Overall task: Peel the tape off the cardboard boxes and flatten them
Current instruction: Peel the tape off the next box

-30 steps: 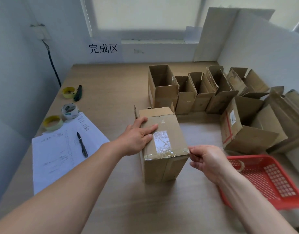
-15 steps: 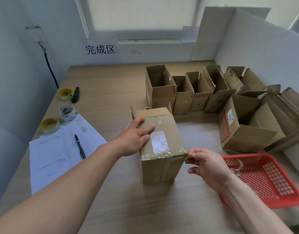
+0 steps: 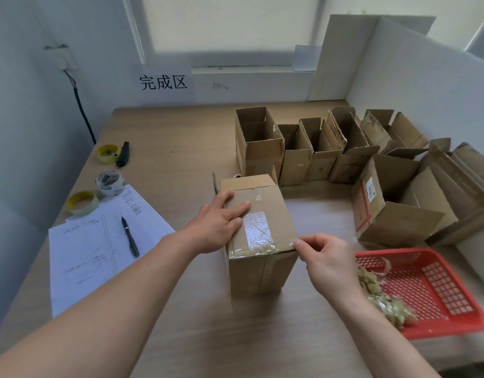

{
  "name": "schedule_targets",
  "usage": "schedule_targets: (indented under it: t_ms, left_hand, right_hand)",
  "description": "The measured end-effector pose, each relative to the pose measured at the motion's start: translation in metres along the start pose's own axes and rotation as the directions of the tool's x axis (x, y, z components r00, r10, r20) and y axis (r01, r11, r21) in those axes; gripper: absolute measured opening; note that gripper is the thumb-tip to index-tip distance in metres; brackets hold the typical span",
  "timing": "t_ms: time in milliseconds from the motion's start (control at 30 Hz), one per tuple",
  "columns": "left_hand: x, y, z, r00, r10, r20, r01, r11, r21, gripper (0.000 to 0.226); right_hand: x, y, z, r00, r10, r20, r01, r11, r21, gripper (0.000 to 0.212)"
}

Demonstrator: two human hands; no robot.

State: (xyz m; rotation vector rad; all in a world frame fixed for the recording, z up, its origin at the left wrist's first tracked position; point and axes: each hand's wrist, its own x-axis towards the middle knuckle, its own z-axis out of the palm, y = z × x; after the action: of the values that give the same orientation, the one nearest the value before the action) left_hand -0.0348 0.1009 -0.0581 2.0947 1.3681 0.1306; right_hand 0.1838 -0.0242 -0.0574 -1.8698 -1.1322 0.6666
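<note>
A taped cardboard box [image 3: 273, 208] lies on its side in the middle of the wooden table [image 3: 175, 148]. Clear shiny tape [image 3: 256, 232] runs along its top face and over the near edge. My left hand [image 3: 217, 223] rests flat on the box's top left side, fingers straight, holding it down. My right hand [image 3: 326, 259] is at the box's near right corner, thumb and forefinger pinching the tape's end there.
Several opened cardboard boxes [image 3: 311, 148] stand in a row behind and to the right. A red basket [image 3: 431, 290] with crumpled tape scraps sits at the right. Papers [image 3: 99, 241] with a pen [image 3: 130, 237], tape rolls [image 3: 109, 182] and a cutter [image 3: 123, 158] lie at the left.
My right hand has closed in on the box's near right corner and now pinches the tape there. My left hand stays on the box.
</note>
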Motion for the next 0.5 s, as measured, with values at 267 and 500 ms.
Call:
schedule_targets:
  t_ms: [267, 500]
  left_hand:
    - [-0.001, 0.0, 0.002, 1.0, -0.014, -0.021, 0.015, 1.0, 0.016, 0.044]
    - [-0.002, 0.007, 0.005, 1.0, 0.005, -0.031, -0.006, 1.0, -0.015, 0.044]
  right_hand:
    - [0.003, -0.003, 0.001, 0.998, -0.066, -0.004, 0.064, 0.98, -0.188, 0.03]
    - [-0.012, -0.007, -0.003, 0.91, -0.411, 0.046, 0.399, 0.841, -0.365, 0.011]
